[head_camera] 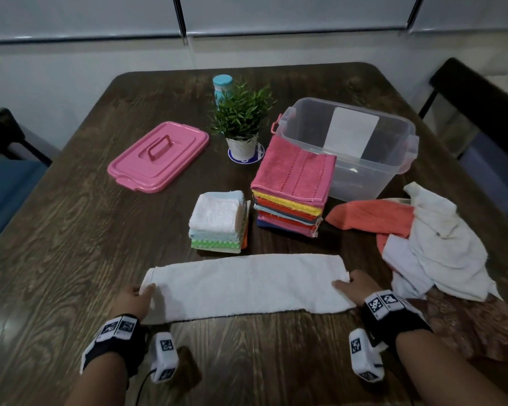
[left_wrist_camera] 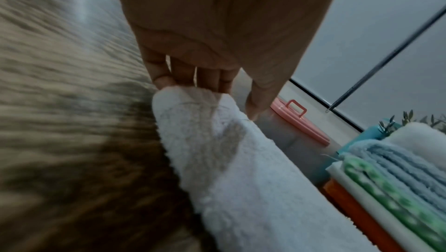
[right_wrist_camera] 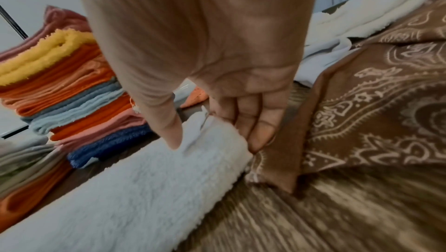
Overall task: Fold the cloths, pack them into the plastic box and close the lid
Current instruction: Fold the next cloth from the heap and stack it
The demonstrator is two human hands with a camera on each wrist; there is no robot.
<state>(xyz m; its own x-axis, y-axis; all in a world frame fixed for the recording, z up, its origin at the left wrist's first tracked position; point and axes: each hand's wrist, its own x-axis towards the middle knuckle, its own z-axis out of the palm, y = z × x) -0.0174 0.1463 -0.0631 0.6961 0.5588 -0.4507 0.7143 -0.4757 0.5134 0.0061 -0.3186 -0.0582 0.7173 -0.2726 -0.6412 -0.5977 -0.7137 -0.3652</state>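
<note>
On the left of the worktop [head_camera: 71,230] the pink lid [head_camera: 158,156] lies off the box, handle up, well clear of the folding area. Nearer, the left hand [head_camera: 137,300] sits at the left end of the white cloth [head_camera: 244,284], a long band lying across the front of the worktop. The wrist view shows its fingers [left_wrist_camera: 169,82] reaching down to the end edge with the thumb lying along the far side; the hold looks like a light pinch, not a full fist.

Behind the band stand two stacks of folded cloths, a small pale stack [head_camera: 217,219] and a taller coloured stack [head_camera: 292,186]. The clear plastic box [head_camera: 364,148] is just behind the taller one and seems to hold no cloths yet.

At the right end, the right hand [head_camera: 354,287] has its thumb on top of the cloth and its fingers [right_wrist_camera: 255,122] curled down over the end edge, pinching it. Unfolded cloths [head_camera: 434,244] lie heaped to the right, with a brown patterned cloth [head_camera: 475,323] touching the band's corner.

The step in hand is likely the next fold, end to end. To do it well, one hand should pin its end flat while the other carries its end over, corners matched. The right hand must lift only white terry, not the brown cloth.
</note>
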